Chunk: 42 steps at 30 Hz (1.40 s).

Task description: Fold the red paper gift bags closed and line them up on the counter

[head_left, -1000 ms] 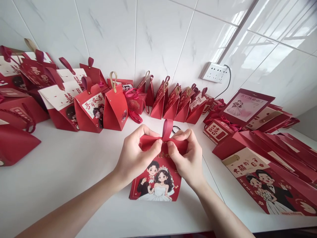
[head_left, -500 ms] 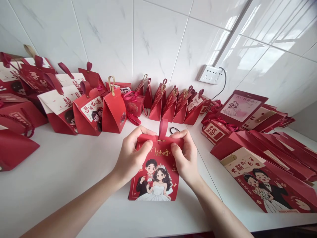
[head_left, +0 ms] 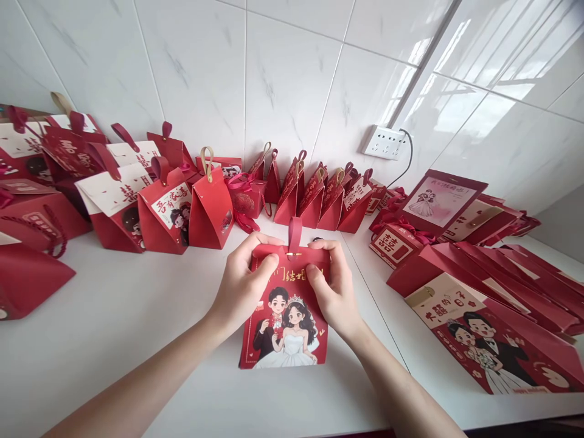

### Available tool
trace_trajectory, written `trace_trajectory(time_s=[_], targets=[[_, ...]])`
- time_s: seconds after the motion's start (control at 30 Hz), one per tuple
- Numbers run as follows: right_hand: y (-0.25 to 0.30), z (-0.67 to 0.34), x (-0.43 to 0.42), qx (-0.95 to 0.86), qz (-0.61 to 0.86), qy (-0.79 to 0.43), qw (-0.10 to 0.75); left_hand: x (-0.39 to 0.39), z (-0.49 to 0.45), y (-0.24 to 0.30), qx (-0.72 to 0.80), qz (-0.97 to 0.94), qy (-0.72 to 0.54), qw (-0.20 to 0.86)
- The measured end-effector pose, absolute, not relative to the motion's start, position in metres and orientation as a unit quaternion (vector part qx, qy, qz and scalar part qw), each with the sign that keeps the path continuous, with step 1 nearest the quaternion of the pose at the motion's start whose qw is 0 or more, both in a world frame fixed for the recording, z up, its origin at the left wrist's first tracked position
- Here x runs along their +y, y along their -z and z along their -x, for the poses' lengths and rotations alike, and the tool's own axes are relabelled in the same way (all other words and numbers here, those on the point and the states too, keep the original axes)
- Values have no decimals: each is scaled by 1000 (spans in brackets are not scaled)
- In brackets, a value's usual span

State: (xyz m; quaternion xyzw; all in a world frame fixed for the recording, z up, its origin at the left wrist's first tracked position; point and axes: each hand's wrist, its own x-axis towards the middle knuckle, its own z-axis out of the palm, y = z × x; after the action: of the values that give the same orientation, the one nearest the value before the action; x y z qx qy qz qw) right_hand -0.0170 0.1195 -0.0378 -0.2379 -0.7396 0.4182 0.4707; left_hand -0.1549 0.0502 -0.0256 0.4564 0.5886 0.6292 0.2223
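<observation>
A red paper gift box with a printed bride and groom stands in front of me on the white table. My left hand pinches its upper left corner, thumb on the front and fingers behind. At the upper right corner my right hand grips in the same way. A red ribbon loop sticks up through a slot in the top flap, between the two hands. Gold lettering below the flap is partly covered by my thumbs. The back of the box is hidden.
Upright red gift boxes line the left and back of the table. Flat-lying boxes are stacked at right, beside a small ribboned box. A power strip with a black cable hangs on the tiled wall.
The top flap lies flatter against the box front, and the ribbon loop has shifted slightly left. My right hand has moved a little left; both hands keep their hold.
</observation>
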Motion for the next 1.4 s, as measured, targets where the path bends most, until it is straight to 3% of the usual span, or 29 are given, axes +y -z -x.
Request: trace_trajectory(time_s=[1.4], targets=[[25, 21, 114, -726, 258, -387, 506, 47, 149, 21, 587, -483, -627, 170]])
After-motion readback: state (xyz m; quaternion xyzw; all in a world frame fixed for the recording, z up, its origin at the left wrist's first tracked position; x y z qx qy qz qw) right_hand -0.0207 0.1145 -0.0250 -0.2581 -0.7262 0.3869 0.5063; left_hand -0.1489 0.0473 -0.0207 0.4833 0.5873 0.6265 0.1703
